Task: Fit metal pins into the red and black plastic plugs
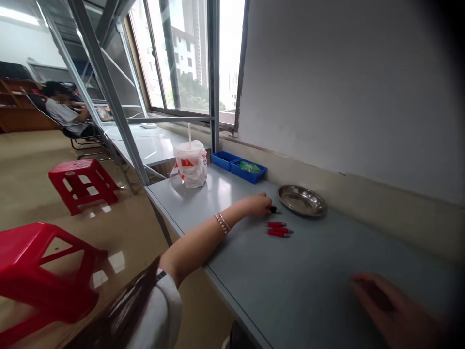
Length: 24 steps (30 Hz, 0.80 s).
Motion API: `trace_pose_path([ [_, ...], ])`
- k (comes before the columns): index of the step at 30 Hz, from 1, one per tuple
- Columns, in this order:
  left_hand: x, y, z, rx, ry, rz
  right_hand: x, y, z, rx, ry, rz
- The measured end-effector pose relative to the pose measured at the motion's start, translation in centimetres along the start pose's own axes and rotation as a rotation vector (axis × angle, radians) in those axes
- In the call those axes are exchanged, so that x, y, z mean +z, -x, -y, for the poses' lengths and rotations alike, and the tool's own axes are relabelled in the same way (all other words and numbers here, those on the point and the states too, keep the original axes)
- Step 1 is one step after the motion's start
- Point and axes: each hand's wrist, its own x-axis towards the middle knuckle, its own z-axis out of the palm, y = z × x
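**Left hand closed on a dark piece beside the steel dish**

**Hands.**
- The left hand (258, 203) is at the end of an arm stretched across the pale grey tabletop (308, 271), with a beaded bracelet (222, 223) at the wrist.
- Its fingers are curled in, pinching a small dark pen-like piece (274, 210).
- The tip of the piece pokes out on the right of the fist. It sits low over the table surface, just left of the dish.
- The right hand (394, 305) is near the bottom-right corner and is blurred.
- It lies palm down on the tabletop with the fingers loosely stretched and released, and no object shows in it.
- The two hands are well apart.

**Counts, left to right.**
- Red plastic stools (82, 182): 2, on the floor left of the table.
- Seated person (61, 109): 1, far back on the left at another table.
- White plastic bag holding a cup with a straw (191, 165): 1, standing on the table's far left end.
- Blue plastic bins (225, 160): 2, side by side against the wall. The right-hand one has green contents.
- Red pen-like pieces (278, 225): these lie roughly parallel on the tabletop, just beside the left hand on its near right. Two are certain and there may be a third, but they are too small to tell.
- Round shallow stainless-steel dish (301, 200): 1, just right of the left hand and near the wall.

**Writing.** The bag has red print, which is not legible at this size.
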Motion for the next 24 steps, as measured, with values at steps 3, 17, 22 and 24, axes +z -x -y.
trace_pose_path([
  [3,0.1,0.0,-0.2,0.001,-0.027,-0.034,0.1,0.4,2.2,0.023,-0.033,0.078],
  [17,2.1,-1.4,-0.4,-0.024,-0.156,-0.314,0.7,1.4,6.8,-0.326,-0.002,0.187],
  [22,2.5,-1.6,-0.6,-0.029,-0.089,-0.339,0.5,2.0,8.3,-0.359,-0.017,0.206],
  [24,2.6,-1.7,-0.8,-0.008,-0.069,-0.364,0.3,2.2,9.0,-0.364,0.014,0.242],
])
